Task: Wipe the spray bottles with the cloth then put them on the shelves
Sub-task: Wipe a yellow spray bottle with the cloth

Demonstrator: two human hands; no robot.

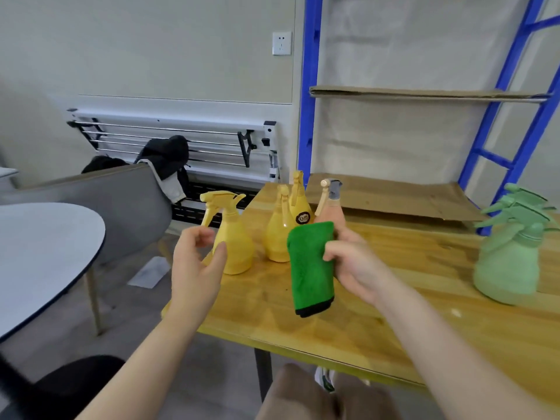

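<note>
At table's left edge, left hand [197, 262] was spread just beside yellow bottle [233, 241], likely for grasping; green cloth [312, 268] was pinched by right hand [354, 265], ready for wiping.

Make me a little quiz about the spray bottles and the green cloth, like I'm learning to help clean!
1. True or false: the green cloth lies flat on the wooden table.
2. Which hand holds the cloth? A) the left hand B) the right hand C) neither
3. Fill in: the nearest yellow spray bottle stands just beyond the open ____ hand, at the table's edge.

Key
1. False: it hangs from the hand that grips it, above the table.
2. B
3. left. That hand is beside the bottle, fingers spread, gripping nothing. The cardboard-lined shelves show no bottles, and the green spray bottles stand on the table at far right.
</note>
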